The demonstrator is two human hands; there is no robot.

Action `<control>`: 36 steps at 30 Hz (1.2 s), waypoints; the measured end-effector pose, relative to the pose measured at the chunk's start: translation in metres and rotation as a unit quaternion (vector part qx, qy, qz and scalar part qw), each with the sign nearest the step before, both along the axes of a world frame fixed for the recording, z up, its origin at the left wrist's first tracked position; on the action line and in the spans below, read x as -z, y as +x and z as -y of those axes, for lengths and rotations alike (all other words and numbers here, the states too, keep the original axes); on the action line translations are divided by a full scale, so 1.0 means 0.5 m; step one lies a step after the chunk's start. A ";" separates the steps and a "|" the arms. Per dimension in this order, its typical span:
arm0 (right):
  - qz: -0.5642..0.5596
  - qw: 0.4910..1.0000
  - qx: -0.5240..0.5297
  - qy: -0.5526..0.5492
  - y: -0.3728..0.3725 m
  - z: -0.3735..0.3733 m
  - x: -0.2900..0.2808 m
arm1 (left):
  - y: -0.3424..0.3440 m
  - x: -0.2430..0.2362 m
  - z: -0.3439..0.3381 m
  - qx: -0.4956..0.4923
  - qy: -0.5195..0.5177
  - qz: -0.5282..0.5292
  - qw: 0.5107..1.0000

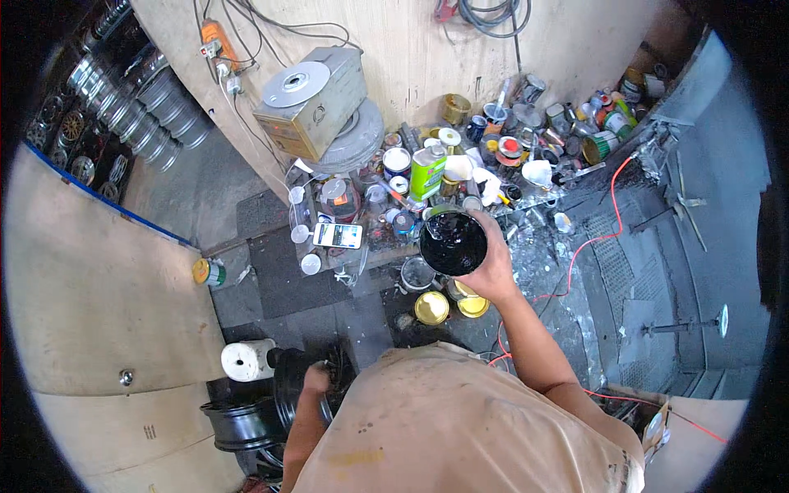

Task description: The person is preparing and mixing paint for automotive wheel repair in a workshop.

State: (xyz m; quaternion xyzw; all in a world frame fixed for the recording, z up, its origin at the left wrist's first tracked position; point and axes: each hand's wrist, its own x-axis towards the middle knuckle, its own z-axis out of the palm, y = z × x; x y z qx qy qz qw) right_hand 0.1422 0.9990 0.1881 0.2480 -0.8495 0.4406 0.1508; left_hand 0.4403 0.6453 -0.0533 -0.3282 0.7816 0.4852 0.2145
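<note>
My right hand grips a cup of glossy black liquid, held out above the floor with its open top facing me. My left hand is low at the left, at or beside a black wheel rim; its fingers are too hidden to tell their grip. Another black rim lies left of that one. Below the cup sit two yellow-topped cans and a clear container. A phone lies on the cluttered bench just left of the cup.
Paint cans and a green tin crowd the bench. A white roll stands left of the rims. A red hose runs down the right, beside a grey booth. A plywood panel and stacked silver rims are at left.
</note>
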 end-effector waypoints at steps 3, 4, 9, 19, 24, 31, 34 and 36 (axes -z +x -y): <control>-0.022 1.000 0.011 -0.003 0.045 0.005 -0.022 | 0.038 0.026 0.044 -0.099 0.090 -0.004 0.991; -0.022 1.000 0.013 -0.001 0.060 0.007 -0.026 | 0.063 0.035 0.051 -0.107 0.102 -0.003 0.989; 0.013 1.000 0.021 -0.019 0.173 0.019 -0.007 | 0.232 0.098 0.012 -0.043 -0.013 0.016 0.999; 0.158 0.986 0.055 0.010 0.294 -0.078 0.046 | 0.436 0.165 -0.072 0.200 -0.008 0.151 0.968; 0.234 0.970 -0.059 -0.009 0.265 -0.049 0.097 | 0.301 0.166 -0.064 0.148 -0.068 0.101 0.982; 0.269 0.960 -0.027 -0.066 0.112 -0.122 0.128 | 0.012 0.052 -0.098 0.030 -0.106 0.033 0.993; 0.253 0.965 -0.044 -0.046 0.053 -0.113 0.181 | -0.068 0.008 -0.134 0.067 -0.057 0.063 0.994; 0.307 0.946 -0.097 -0.029 0.038 -0.101 0.219 | -0.094 -0.014 -0.160 0.167 -0.149 0.004 0.975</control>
